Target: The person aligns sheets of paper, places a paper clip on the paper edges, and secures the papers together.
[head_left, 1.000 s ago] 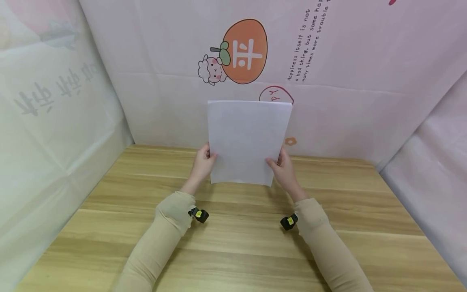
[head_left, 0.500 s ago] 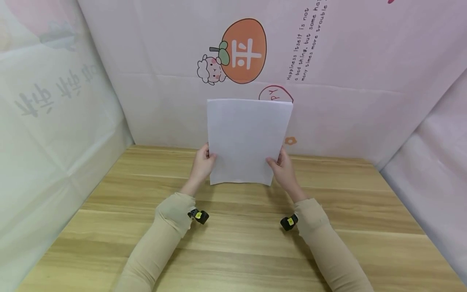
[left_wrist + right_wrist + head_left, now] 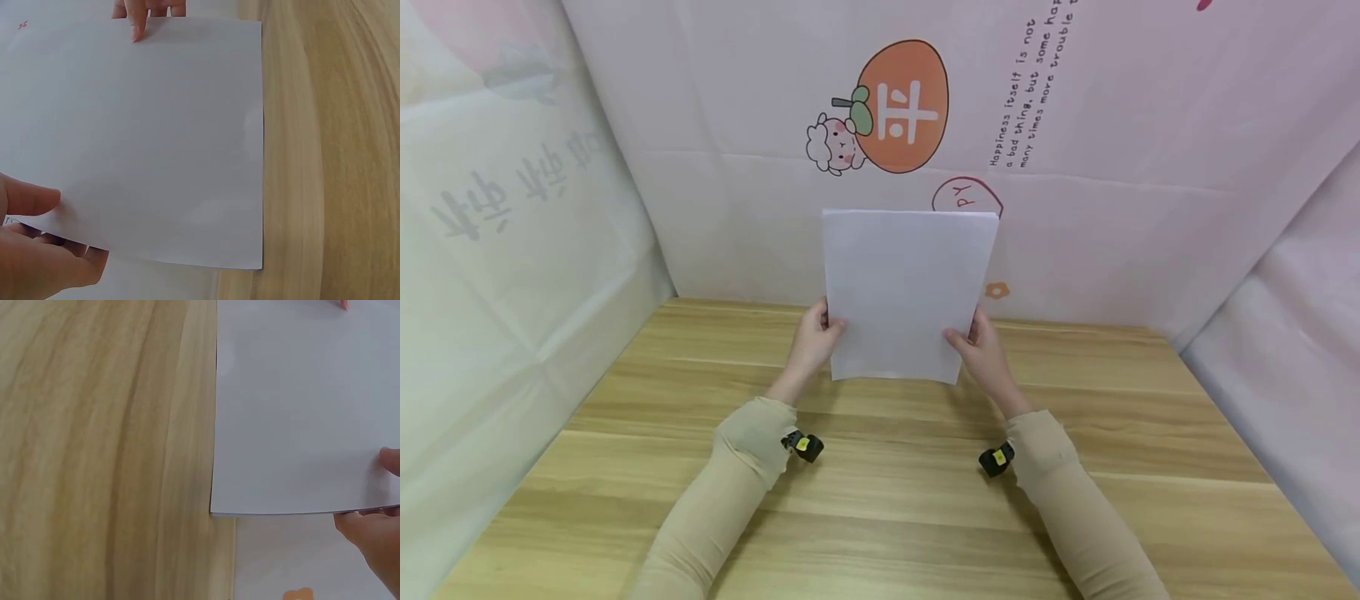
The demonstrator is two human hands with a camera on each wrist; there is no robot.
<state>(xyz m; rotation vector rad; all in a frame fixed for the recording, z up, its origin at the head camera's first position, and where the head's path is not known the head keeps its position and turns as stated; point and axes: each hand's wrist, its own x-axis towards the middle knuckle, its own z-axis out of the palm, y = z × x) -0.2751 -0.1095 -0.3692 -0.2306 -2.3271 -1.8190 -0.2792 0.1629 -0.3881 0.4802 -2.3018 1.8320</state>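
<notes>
A stack of white paper (image 3: 904, 283) is held upright above the far part of the table, its broad blank face toward me. My left hand (image 3: 812, 337) grips its left edge, thumb in front and fingers behind. On the opposite edge my right hand (image 3: 983, 350) holds it the same way. The left wrist view shows the left hand (image 3: 44, 250) pinching the paper (image 3: 162, 137) between thumb and fingers. In the right wrist view the paper (image 3: 294, 419) shows a thin layered lower edge, and the right hand (image 3: 378, 537) is partly cut off by the frame.
The wood-grain table (image 3: 895, 517) spreads below both arms. Behind it hangs a pale printed cloth (image 3: 737, 225) with an orange cartoon fruit (image 3: 917, 62) and lettering. Another white cloth (image 3: 550, 275) closes off the left side. Small black cameras (image 3: 808, 447) sit at the wrists.
The paper's top edge rises slightly, then drops a little and shifts slightly left, both hands moving with it. Both hands keep the same hold throughout.
</notes>
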